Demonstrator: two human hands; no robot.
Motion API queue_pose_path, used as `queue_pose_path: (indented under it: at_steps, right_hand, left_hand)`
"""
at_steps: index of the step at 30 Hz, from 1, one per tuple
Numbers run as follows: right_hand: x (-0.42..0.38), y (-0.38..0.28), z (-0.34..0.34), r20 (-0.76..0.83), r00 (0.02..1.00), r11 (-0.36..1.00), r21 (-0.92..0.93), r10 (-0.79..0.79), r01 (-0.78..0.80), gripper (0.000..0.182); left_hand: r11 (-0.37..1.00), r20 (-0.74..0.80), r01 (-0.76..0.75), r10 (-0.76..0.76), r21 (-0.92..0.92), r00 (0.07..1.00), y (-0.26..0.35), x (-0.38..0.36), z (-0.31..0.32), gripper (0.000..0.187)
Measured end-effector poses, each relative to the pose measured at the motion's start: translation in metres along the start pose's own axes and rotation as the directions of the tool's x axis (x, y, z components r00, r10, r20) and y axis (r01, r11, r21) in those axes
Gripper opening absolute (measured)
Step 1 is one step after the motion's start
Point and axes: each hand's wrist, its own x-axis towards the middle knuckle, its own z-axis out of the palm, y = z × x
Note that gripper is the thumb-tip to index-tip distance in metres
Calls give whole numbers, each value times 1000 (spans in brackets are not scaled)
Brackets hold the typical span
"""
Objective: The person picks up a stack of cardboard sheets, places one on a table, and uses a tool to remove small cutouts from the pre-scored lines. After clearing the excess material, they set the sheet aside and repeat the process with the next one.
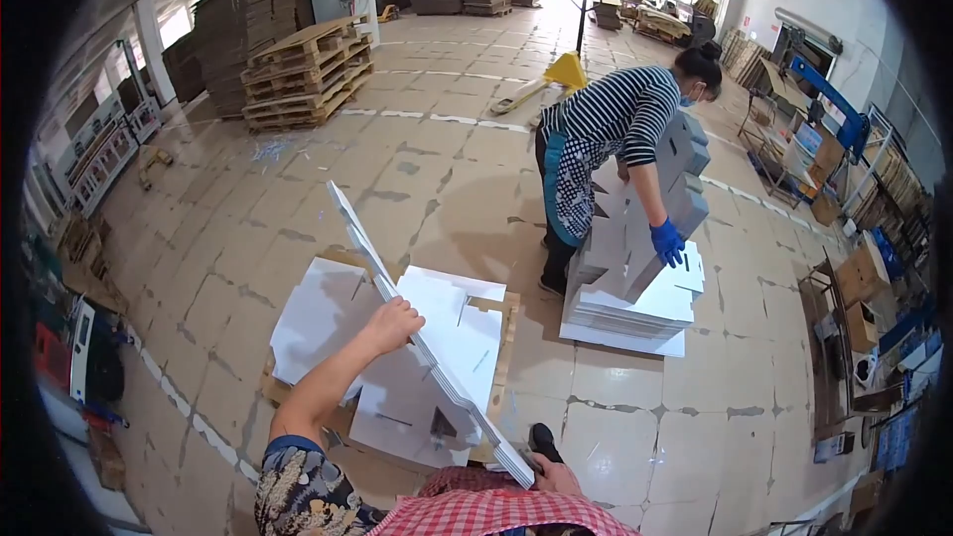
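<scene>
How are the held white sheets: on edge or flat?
On edge: the held sheets show narrow layered edges, left hand and right hand gripping them.

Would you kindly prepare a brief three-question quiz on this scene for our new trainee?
1. Multiple choice: what do the left hand and right hand hold?
a) a pallet jack
b) a bundle of white boards
c) a broom
2. True or false: the co-worker wears a blue glove.
3. Fill in: the flat white pieces in front of the person lie on a wooden ____.

Key: 1. b; 2. true; 3. pallet.
</scene>
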Motion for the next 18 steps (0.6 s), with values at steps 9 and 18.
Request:
queue_pose_path:
  at_steps: [9, 18]
  right_hand:
    - [20, 38, 32, 78, 991, 988, -107, -105, 113, 51]
    - [26, 42, 48, 53, 986, 980, -114, -160, 165, 56]
  left_hand:
    - [998, 87, 63, -64, 18, 994, -44, 0, 2, 28]
    - [979, -23, 82, -88, -186, 996, -86, -19, 14, 30]
